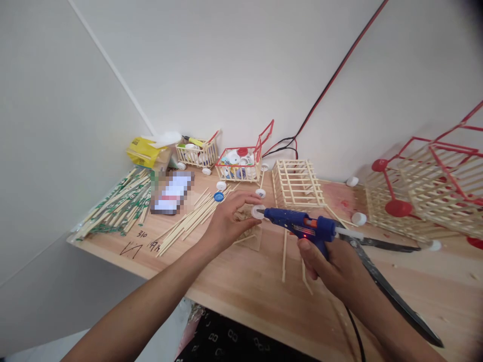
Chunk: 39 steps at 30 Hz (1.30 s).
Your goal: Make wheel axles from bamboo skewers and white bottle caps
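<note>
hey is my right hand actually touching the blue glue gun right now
Touching. The head view shows the right hand wrapped around the handle of the blue glue gun, with no gap between them.

From my remote seat I see a phone [174, 193] lying lit, a yellow packet [142, 152] near the corner, a red-and-black cable [337, 75] slanting down the wall [234, 65], handwritten figures [142, 234] on the table [226, 281], and dark patterned cloth [234, 336] below.
</note>
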Each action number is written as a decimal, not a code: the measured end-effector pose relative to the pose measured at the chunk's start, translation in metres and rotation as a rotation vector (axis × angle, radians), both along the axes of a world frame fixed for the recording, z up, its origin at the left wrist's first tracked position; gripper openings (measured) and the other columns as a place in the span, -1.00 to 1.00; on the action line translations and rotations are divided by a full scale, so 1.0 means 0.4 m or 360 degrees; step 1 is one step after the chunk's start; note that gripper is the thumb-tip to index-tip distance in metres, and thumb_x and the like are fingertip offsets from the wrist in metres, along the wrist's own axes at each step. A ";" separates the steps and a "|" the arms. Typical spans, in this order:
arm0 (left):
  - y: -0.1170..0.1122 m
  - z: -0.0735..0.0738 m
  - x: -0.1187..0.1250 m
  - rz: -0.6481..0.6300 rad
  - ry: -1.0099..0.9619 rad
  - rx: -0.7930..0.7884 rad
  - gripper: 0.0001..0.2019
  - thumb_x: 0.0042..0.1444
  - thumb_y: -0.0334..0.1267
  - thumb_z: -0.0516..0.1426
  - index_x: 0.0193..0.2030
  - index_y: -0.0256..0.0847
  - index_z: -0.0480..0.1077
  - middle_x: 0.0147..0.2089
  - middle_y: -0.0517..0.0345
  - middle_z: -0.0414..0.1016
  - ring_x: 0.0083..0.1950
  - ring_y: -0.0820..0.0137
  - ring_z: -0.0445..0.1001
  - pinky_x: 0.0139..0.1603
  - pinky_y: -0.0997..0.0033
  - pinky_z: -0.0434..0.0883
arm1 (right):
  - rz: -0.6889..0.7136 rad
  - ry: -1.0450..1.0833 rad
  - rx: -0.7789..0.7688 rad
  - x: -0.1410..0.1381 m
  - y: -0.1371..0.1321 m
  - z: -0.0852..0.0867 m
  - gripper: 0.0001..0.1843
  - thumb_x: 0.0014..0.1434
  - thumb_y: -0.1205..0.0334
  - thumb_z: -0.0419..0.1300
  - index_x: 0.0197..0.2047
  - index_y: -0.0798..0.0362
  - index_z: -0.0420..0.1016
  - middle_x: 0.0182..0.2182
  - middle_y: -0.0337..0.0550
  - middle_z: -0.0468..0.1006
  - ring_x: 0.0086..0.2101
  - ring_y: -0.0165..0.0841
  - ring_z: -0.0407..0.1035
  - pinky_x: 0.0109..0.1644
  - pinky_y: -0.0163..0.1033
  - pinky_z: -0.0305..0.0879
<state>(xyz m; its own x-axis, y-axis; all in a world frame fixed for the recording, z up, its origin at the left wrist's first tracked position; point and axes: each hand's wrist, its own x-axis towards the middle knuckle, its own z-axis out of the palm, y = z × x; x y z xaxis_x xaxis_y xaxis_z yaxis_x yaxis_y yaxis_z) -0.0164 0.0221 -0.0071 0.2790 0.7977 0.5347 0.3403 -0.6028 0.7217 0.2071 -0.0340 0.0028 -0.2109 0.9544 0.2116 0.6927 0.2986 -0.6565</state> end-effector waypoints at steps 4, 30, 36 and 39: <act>0.000 -0.001 0.000 0.0005 0.0011 -0.0003 -0.70 -0.02 -0.35 0.30 -0.10 -0.15 0.45 0.01 0.07 0.48 0.09 0.31 0.40 0.15 0.20 0.29 | 0.0005 -0.0007 0.0004 0.000 0.000 0.005 -0.47 0.22 -0.11 -0.06 -0.66 0.02 0.20 -0.76 -0.27 0.26 -0.69 -0.44 0.18 -0.61 -0.32 0.04; -0.001 0.002 -0.004 0.0023 -0.0021 -0.0043 -0.75 0.02 -0.34 0.27 -0.12 -0.15 0.45 0.00 0.05 0.47 0.07 0.28 0.42 0.13 0.15 0.31 | -0.0038 -0.0016 0.0041 -0.008 -0.001 0.019 -0.52 0.20 -0.06 -0.03 -0.67 -0.01 0.21 -0.80 -0.28 0.25 -0.68 -0.41 0.21 -0.59 -0.30 0.08; -0.002 0.002 -0.003 0.0014 -0.0007 -0.0029 -0.75 0.02 -0.32 0.27 -0.12 -0.15 0.44 0.01 0.04 0.48 0.08 0.26 0.41 0.14 0.11 0.30 | 0.0020 0.0017 0.0005 -0.009 -0.003 0.018 -0.49 0.20 -0.06 -0.02 -0.71 -0.03 0.19 -0.82 -0.27 0.22 -0.67 -0.38 0.22 -0.60 -0.30 0.07; -0.002 0.001 -0.003 0.0006 0.0000 -0.0024 -0.74 0.01 -0.34 0.28 -0.11 -0.15 0.44 0.01 0.05 0.48 0.09 0.27 0.41 0.14 0.13 0.30 | 0.0024 0.0023 -0.0002 -0.007 -0.004 0.014 -0.46 0.21 -0.06 -0.01 -0.74 -0.04 0.17 -0.82 -0.25 0.21 -0.66 -0.37 0.23 -0.60 -0.30 0.06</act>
<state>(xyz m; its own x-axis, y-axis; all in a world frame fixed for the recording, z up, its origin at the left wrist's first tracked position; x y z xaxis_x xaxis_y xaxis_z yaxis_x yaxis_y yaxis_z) -0.0175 0.0214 -0.0067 0.2758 0.8068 0.5225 0.3426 -0.5904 0.7308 0.2042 -0.0356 0.0084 -0.2224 0.9513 0.2134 0.6784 0.3082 -0.6670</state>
